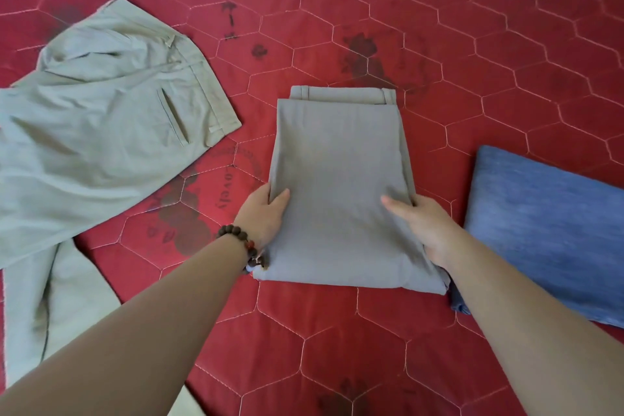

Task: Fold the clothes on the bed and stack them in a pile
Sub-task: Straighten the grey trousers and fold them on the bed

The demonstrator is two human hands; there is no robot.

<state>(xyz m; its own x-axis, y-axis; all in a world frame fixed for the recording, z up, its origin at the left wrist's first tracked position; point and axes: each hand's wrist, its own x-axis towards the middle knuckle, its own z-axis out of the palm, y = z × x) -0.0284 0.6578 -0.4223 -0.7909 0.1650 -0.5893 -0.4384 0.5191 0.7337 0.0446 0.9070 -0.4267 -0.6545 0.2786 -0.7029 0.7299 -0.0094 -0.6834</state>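
Head view, the only one here: both hands are on the folded grey trousers (341,186), which lie flat on the red quilted bedspread (371,348). The left hand (263,216) grips the left edge, thumb on top and fingers tucked under; the right hand (422,223) holds the right edge the same way, thumb lying across the cloth. So I'd say this one's done folding and is about to get lifted.

Just right of the right hand's grip sits a folded blue garment (547,230), its near corner touching the trousers' corner. That looks like the pile's base, so the next move probably calls for lifting level with both hands and setting the trousers squarely on it without the layers sliding.

Well left of the left hand's grip, pale green trousers (101,132) lie unfolded, still to do.
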